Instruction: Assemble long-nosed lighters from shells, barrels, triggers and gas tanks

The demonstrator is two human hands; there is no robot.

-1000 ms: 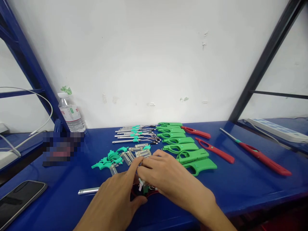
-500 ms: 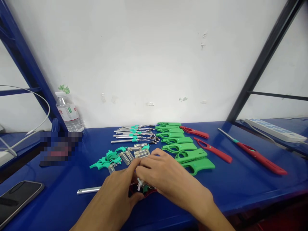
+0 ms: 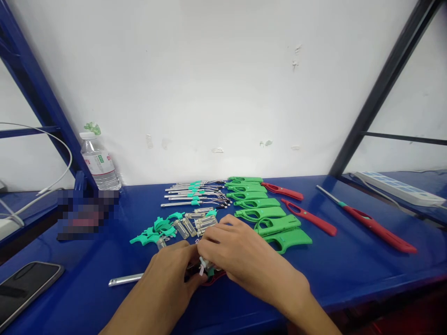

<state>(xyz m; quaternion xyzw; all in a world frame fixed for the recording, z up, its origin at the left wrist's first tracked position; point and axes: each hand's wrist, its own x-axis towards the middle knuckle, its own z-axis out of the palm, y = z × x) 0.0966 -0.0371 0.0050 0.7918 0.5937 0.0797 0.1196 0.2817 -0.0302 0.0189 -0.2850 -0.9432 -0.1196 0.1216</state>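
A partly assembled red gas lighter lies low in front of me, mostly covered by my hands. Its silver tube sticks out to the left, beyond my wrist. My left hand is closed round the lighter, the thumb along its near side. Over its right part my right hand is curled, fingers pressed on the parts inside; its fingertips are hidden. Between the hands a small white piece and a bit of clear fuel tank show. Several clear fuel tanks and teal triggers lie just beyond.
Silver tubes with wires lie in a row at the back. Green lighter shells, red shells and a whole red lighter lie to the right. A water bottle and phone are at left; a power strip at right.
My left hand has shifted slightly left and down, its index finger drawn back from the right hand. The silver tube has moved a little left with it. My right hand stays nearly in place.
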